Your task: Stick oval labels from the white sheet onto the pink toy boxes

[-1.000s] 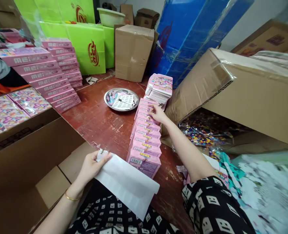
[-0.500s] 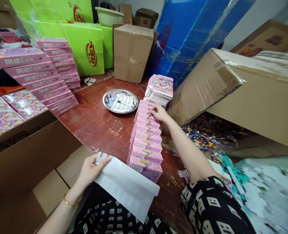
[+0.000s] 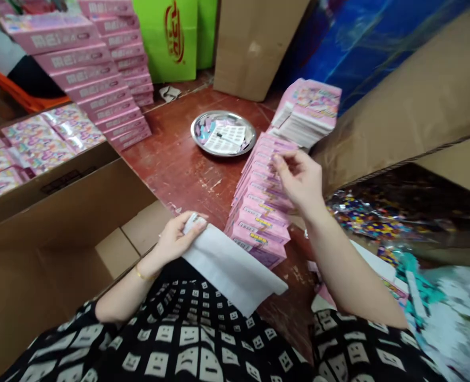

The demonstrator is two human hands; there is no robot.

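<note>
My left hand [image 3: 177, 236] pinches the near end of a long white paper strip [image 3: 235, 268] that lies across my lap. My right hand [image 3: 300, 178] hovers over a slanted row of small pink boxes [image 3: 261, 212] on the red-brown table [image 3: 179, 170]. Its fingers are loosely curled with thumb and forefinger close together, and I cannot make out anything between them. Behind the row stands a stack of flat pink cartons [image 3: 308, 111].
A metal dish [image 3: 223, 132] with label sheets sits mid-table. Tall stacks of pink boxes [image 3: 95, 79] stand at the left. An open cardboard box [image 3: 59, 244] is beside my left arm. A big tilted carton [image 3: 410, 106] with colourful packets [image 3: 362, 217] spilling below lies at the right.
My right hand has lifted off the pink boxes and drawn back toward me. The camera has tilted down and closer. My left hand keeps the paper strip.
</note>
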